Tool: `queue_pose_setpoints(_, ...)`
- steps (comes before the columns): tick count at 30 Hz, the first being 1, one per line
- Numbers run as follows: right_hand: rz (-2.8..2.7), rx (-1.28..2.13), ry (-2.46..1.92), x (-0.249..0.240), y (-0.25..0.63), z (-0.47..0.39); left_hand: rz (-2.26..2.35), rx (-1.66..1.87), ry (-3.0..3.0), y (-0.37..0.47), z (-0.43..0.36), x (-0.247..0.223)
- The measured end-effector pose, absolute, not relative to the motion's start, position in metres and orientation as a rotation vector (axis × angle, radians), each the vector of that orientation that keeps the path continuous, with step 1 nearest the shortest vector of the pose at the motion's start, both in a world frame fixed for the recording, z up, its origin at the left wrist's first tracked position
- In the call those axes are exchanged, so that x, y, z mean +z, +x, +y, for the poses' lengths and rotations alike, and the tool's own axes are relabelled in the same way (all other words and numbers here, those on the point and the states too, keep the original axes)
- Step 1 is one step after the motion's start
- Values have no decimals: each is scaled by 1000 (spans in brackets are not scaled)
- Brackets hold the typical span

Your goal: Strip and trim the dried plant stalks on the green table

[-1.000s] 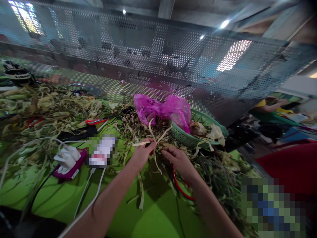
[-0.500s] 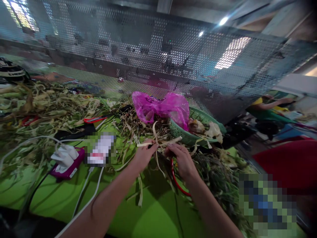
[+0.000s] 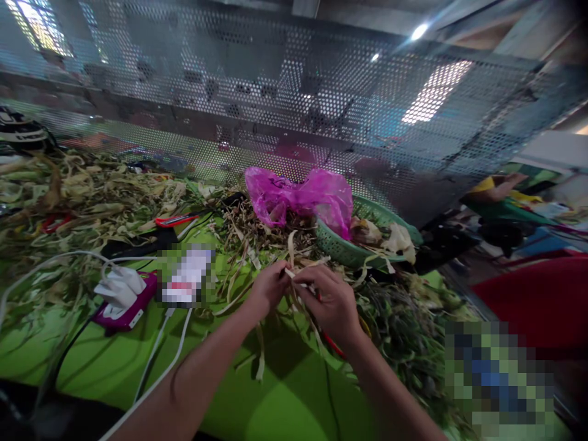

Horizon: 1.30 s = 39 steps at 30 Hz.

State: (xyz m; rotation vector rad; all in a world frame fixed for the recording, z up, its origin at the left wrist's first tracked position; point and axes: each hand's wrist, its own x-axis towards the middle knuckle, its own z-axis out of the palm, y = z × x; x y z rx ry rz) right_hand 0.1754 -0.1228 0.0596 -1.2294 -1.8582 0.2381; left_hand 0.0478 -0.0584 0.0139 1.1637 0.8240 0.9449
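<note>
Over the green tabletop (image 3: 275, 410), my left hand (image 3: 269, 286) is closed in a pinch on pale dried leaf strips (image 3: 291, 246). One strip sticks up beyond the fingertips, and others dangle beneath. My right hand (image 3: 331, 299) meets it fingertip to fingertip, thumb and forefinger pressed on the same strips. Where the strips cross is partly hidden by the fingers. Under my right wrist lies a red curved handle (image 3: 334, 348), mostly covered. Loose strips (image 3: 261, 355) rest on the table just below my left hand.
A pink plastic bag (image 3: 298, 193) leans on a green basket (image 3: 337, 245) holding dried husks. Dried leaves (image 3: 101, 196) heap up at the left, greener stalks (image 3: 404, 343) at the right. A purple power strip (image 3: 126, 306), phone (image 3: 189, 277) and cables sit left. Behind stands a perforated metal panel (image 3: 257, 116).
My right hand has moved left and turned over toward my left fingertips, onto the strips. The piece that pointed right is now largely covered. My left hand has shifted slightly.
</note>
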Motion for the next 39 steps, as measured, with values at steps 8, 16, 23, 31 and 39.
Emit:
queue_pose_setpoints(8, -1614, 284, -1357, 47, 192, -110, 692, 897, 960, 39, -61, 33)
queue_pose_setpoints(16, -1759, 182, -1339, 47, 194, -108, 617, 887, 867, 40, -59, 26)
queue_pose_setpoints(23, -2016, -92, -1277, 51, 189, -108, 686, 902, 745, 39, -58, 30)
queue_pose_setpoints(31, -1804, 189, -1326, 48, 190, -110, 726, 916, 1233, 40, -58, 26)
queue_pose_setpoints(39, -1358, 417, -1461, 41, 184, -107, 662, 908, 1345, 46, -63, 27)
